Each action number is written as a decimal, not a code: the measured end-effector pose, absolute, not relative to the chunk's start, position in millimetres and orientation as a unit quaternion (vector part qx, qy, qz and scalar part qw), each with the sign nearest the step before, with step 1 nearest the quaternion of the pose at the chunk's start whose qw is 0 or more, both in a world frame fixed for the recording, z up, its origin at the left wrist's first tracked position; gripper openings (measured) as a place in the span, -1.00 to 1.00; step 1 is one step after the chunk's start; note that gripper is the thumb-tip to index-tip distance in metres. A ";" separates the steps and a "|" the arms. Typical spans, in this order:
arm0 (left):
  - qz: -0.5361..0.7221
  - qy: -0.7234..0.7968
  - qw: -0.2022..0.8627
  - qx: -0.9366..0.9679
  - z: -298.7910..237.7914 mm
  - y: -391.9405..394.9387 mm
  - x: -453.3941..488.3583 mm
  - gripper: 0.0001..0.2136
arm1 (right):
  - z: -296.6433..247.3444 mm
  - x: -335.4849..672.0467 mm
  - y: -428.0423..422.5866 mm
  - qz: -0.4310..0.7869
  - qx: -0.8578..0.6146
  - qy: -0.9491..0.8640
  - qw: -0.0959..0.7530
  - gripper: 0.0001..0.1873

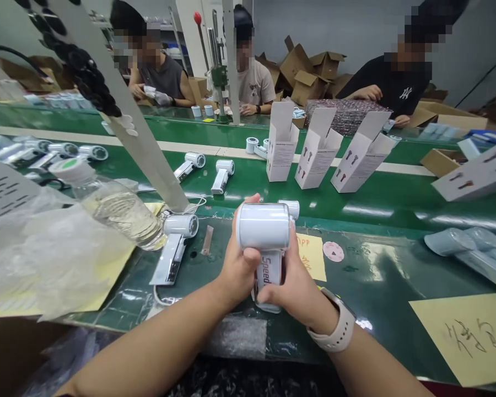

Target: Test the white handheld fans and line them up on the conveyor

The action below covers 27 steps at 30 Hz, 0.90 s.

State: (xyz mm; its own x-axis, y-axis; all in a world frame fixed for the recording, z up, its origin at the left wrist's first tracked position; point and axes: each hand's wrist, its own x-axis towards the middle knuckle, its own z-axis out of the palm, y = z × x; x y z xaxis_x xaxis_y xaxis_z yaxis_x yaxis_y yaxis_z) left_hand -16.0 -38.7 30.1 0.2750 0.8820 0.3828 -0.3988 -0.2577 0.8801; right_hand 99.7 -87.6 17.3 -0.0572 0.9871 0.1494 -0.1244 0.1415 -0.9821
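Left hand (240, 264) and right hand (292, 286) grasp one white hair dryer (263, 226); three open boxes (319, 148) stand beyond, insides hidden

Left hand (237, 264), right hand (295, 292) around hair dryer (263, 226)

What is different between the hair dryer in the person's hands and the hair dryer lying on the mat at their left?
The held hair dryer, in the left hand and right hand, stands upright, while the lying hair dryer rests flat on the green mat. The held one shows a "Speed" label; the lying one has a bare, shiny handle. Both have a round white head.
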 end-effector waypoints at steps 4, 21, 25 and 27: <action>0.529 0.228 0.510 0.639 17.1 -27.6 -16.6 -0.18 | 27.7 112.1 -87.9 0.441 -0.481 -0.568 0.502 0.37; 0.391 0.334 0.412 0.752 16.8 -4.2 -19.0 -0.72 | -10.8 371.5 -148.2 -0.131 -0.913 -0.348 0.167 -0.36; 0.390 0.379 0.341 0.766 12.1 5.7 -19.0 -0.76 | -0.7 319.5 -111.4 -0.145 -0.850 -0.449 0.232 -0.36; 0.399 0.396 0.311 0.766 9.7 11.3 -20.0 -0.78 | 6.9 276.3 -79.6 -0.024 -0.798 -0.552 0.243 -0.40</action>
State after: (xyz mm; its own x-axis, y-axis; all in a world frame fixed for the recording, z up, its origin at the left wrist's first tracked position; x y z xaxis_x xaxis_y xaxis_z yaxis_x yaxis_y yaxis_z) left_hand -20.0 11.3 9.7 0.3681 0.8546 0.3662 0.3580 -0.4938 0.7925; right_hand 276.3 -79.6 6.9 0.3904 0.8681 0.3067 0.8916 -0.2735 -0.3609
